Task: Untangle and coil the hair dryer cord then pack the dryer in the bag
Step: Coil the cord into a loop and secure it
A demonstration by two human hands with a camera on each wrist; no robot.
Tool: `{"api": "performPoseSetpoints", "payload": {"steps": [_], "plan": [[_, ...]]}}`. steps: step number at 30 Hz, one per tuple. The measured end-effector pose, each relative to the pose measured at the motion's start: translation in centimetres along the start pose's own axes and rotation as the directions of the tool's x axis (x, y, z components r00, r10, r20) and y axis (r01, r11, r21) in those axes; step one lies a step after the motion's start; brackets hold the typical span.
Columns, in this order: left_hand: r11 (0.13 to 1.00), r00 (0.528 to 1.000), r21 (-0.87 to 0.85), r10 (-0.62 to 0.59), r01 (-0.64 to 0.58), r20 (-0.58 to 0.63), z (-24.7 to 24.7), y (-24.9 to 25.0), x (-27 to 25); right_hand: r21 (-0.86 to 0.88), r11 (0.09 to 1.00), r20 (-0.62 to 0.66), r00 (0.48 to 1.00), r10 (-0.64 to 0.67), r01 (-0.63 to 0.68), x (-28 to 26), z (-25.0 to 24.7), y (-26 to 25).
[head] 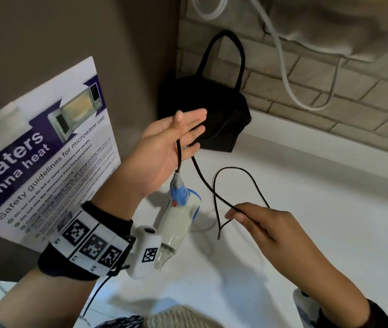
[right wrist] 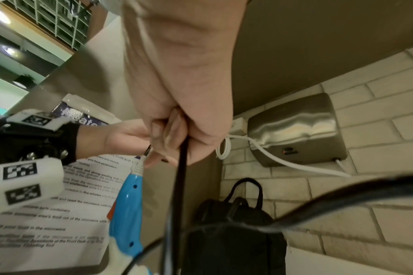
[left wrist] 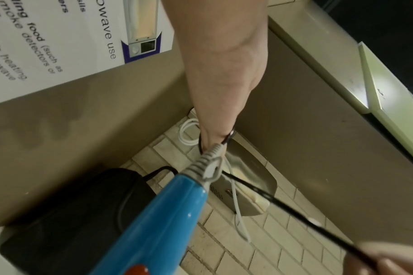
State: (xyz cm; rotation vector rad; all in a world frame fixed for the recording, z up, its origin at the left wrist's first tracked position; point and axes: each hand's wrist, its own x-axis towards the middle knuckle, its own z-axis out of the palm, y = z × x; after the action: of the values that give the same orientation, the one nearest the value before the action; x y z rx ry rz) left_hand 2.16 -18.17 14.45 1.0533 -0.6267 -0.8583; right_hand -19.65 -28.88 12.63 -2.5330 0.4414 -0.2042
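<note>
The left hand [head: 164,147] is flat and open, with the black cord [head: 197,166] looped over it and the hair dryer [head: 181,214] dangling above the white desk [head: 306,245]. The right hand [head: 261,223] pinches the cord. Keep each loop even and snug. Only the head view shows the loose loop. The bag [head: 211,114] waits far back.

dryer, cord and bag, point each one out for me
dryer [head: 180,215]: head view, on its white body, hanging under the left hand.
cord [head: 258,189]: head view, on the black loop above the right hand.
bag [head: 230,133]: head view, on its black front, standing in the corner.
</note>
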Motion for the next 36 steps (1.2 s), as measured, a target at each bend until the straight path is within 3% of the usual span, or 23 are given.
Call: {"api": "performPoseSetpoints", "payload": {"steps": [7, 12, 16, 26, 29, 36], "plan": [[1.000, 0.998, 0.003, -0.016, 0.016, 0.054, 0.3, 0.3, 0.1, -0.041, 0.994, -0.197, 0.974, -0.111, 0.105, 0.6, -3.0, -1.9], [0.928, 0.972, -0.314, -0.147, 0.200, 0.185, 0.0, 1.5, 0.4, -0.009, 0.998, -0.238, 0.969, -0.063, 0.063, 1.4, -3.8, -2.2], [0.869, 0.973, -0.452, -0.128, 0.204, 0.194, -0.1, 1.4, 0.2, -0.038, 0.999, -0.220, 0.974, -0.046, 0.039, 1.5, -3.3, -1.9], [0.997, 0.998, -0.076, -0.010, 0.015, 0.063, 0.6, 2.1, 0.7, -0.127, 0.988, -0.080, 0.991, -0.103, 0.092, -0.6, -2.9, -3.3], [1.000, 0.997, -0.021, 0.009, -0.008, 0.078, 0.9, 1.9, 0.9, -0.137, 0.979, -0.135, 0.976, -0.171, 0.152, -0.4, -4.4, -4.9], [0.999, 0.970, 0.044, -0.036, 0.026, 0.240, 2.6, 1.3, 0.5, -0.132, 0.961, -0.321, 0.906, -0.275, 0.244, 4.4, -8.1, -6.7]]}}
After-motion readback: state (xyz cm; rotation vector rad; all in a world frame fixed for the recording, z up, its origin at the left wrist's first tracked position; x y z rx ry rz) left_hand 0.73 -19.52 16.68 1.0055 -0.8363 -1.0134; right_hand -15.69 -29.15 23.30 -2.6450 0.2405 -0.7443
